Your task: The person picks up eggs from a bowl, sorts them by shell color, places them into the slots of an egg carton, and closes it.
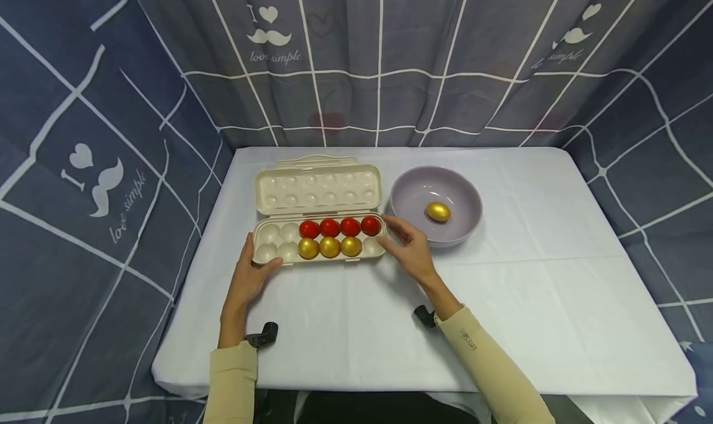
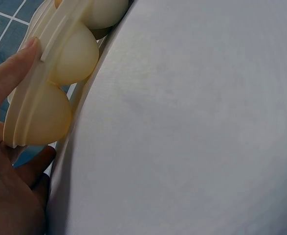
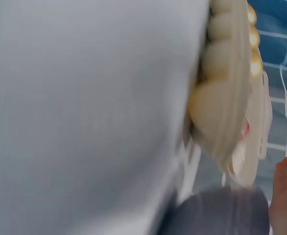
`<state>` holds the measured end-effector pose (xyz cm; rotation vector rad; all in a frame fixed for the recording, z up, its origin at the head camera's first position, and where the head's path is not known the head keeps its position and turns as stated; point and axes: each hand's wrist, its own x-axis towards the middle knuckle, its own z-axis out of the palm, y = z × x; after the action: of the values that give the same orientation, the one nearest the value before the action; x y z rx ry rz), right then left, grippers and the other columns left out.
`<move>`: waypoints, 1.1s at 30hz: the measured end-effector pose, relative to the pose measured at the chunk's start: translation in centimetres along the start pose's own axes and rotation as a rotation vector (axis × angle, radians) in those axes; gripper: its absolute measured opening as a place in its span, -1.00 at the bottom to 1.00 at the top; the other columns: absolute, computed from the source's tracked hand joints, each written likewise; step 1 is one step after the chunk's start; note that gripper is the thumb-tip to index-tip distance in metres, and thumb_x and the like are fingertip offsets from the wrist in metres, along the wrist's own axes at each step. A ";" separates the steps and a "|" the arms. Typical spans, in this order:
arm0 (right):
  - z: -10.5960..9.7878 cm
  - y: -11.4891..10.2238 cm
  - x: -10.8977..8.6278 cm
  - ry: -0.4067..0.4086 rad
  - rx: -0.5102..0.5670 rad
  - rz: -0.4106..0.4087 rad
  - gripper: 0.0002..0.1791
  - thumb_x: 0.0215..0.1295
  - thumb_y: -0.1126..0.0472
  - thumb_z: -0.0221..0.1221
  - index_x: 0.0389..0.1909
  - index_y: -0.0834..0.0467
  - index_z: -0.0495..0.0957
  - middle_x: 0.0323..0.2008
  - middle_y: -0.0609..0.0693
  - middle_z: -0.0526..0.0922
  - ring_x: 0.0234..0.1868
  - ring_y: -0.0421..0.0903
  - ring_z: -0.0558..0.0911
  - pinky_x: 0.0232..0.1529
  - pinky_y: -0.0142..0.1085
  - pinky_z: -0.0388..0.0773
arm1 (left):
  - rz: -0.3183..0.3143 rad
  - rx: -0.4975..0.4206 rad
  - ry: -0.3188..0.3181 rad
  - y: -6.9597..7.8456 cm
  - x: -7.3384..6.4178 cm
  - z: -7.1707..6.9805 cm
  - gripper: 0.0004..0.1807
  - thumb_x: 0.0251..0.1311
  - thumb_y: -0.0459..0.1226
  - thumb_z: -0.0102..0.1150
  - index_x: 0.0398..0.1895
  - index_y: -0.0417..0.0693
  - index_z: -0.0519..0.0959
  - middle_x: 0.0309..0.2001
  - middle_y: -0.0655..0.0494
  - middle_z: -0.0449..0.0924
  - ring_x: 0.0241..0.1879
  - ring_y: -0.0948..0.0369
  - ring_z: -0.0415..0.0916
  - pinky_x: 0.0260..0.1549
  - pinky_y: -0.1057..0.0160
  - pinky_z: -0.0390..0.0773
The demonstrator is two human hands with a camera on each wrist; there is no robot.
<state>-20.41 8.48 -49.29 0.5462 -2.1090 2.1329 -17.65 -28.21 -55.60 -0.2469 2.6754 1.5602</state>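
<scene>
A cream plastic egg carton (image 1: 266,252) lies on the table with its lid (image 1: 317,192) folded back. Red eggs (image 1: 329,228) sit in its back row, and three gold eggs (image 1: 330,247) in the front row; the cups at the left end show bare. My left hand (image 1: 249,275) grips the carton's left end, its thumb on the rim (image 2: 43,49) and fingers reaching below. By the right end is my right hand (image 1: 411,250), thumb and fingers spread, holding nothing. In the right wrist view, this hand (image 3: 286,196) appears apart from the carton.
A greyish-purple bowl (image 1: 409,195) with one gold egg (image 1: 437,212) in it stands just right of the carton, behind my right hand. White cloth covers the table (image 1: 529,300). Dark checked curtains (image 1: 345,52) hang at the back and both sides.
</scene>
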 end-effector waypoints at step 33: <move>-13.6 1.0 2.8 0.025 -0.314 0.259 -0.30 0.22 0.44 0.29 0.34 0.52 0.25 0.34 0.40 0.30 0.39 0.24 0.28 0.37 -0.10 0.22 | 0.015 0.023 -0.007 -0.1 0.1 0.0 0.20 0.20 -0.03 0.36 0.58 -0.07 -0.37 0.57 -0.10 -0.43 0.53 -0.01 -0.46 0.43 -0.09 -0.32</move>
<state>-25.91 21.28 -49.12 0.2221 -2.5522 1.8462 -17.76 -28.30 -55.75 -0.2207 2.6948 1.5297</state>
